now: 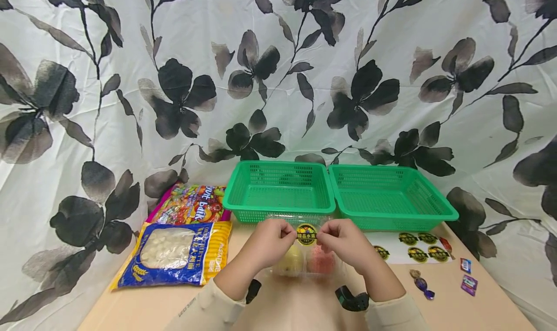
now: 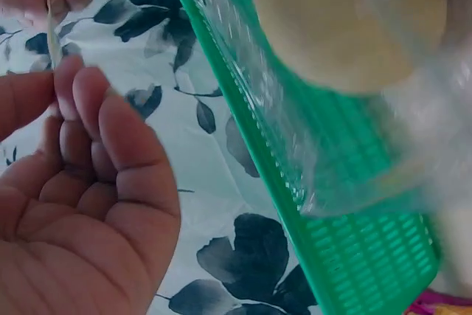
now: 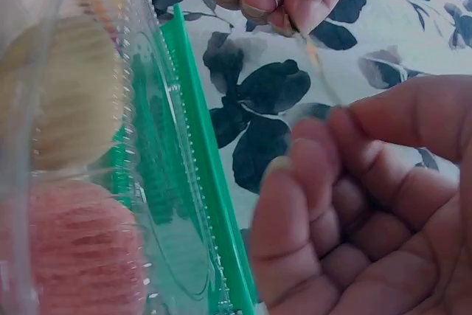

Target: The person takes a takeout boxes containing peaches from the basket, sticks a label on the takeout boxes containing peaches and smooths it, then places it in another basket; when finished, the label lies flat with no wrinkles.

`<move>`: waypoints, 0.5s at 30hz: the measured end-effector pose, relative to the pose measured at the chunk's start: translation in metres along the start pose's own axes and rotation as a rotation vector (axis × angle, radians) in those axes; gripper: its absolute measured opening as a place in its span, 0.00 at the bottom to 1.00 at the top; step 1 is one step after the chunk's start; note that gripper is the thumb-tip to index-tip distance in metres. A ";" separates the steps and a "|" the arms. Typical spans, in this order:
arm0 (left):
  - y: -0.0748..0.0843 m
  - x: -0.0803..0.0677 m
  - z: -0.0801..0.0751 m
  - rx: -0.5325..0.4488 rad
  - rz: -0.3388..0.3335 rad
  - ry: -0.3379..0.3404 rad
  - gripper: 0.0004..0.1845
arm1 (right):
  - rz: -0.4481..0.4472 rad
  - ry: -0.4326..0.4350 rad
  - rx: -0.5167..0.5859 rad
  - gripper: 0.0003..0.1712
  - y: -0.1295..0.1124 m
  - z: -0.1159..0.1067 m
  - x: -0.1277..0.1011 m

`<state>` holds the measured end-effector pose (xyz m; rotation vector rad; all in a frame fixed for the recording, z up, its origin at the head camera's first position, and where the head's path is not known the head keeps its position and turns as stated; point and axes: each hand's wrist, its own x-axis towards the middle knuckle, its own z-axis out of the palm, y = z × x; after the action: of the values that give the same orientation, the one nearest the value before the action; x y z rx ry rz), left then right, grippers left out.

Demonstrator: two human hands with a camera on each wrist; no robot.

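My left hand (image 1: 274, 241) and my right hand (image 1: 344, 242) pinch 1 round sticker (image 1: 306, 235) at opposite edges above the fruit box (image 1: 304, 274), probably so it cannot curl.

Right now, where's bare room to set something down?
Bare: the two green baskets; table in front of the wrapped candies, right of the right sleeve; a sliver between pasta bag and left forearm. Crowded: centre, where the hands hold a round label over the clear fruit box.
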<state>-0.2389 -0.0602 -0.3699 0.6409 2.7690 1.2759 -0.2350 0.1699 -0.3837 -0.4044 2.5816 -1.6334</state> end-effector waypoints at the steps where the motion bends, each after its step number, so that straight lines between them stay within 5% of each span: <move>1: 0.000 0.004 -0.002 0.014 -0.005 -0.017 0.12 | 0.012 -0.006 -0.001 0.10 0.000 0.000 0.004; 7: -0.003 0.027 -0.010 0.106 -0.020 -0.139 0.28 | 0.112 -0.031 -0.038 0.12 0.001 0.005 0.023; 15: -0.010 0.054 -0.006 0.245 -0.118 -0.237 0.29 | 0.223 -0.047 -0.109 0.14 0.001 0.010 0.040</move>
<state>-0.2927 -0.0502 -0.3652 0.5857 2.7366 0.7890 -0.2718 0.1512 -0.3858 -0.1506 2.5803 -1.3997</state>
